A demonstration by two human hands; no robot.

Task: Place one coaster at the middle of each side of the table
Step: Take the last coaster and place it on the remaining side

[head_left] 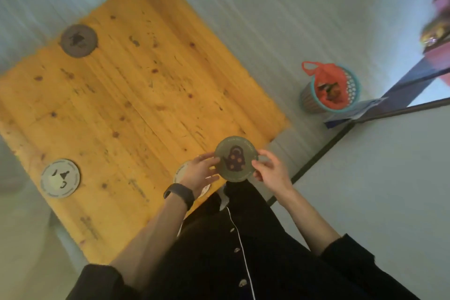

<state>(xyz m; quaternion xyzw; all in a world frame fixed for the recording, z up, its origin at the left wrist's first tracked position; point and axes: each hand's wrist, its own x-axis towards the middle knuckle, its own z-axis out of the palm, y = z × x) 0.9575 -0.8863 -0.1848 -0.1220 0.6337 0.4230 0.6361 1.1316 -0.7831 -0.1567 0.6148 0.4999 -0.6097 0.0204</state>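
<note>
Your left hand (199, 173) and right hand (270, 170) each pinch opposite edges, forearms extended forward, fingers curled.

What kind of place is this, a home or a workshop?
Probably a room in a home: a low wooden table on a plain pale floor, a small basket lined with a red plastic bag like a household bin, and decorated coasters.

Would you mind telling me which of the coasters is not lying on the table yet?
The olive-green coaster with the dark teapot design, held at its edges by the left hand and right hand. The dark grey coaster and white coaster lie on the wooden table.
</note>
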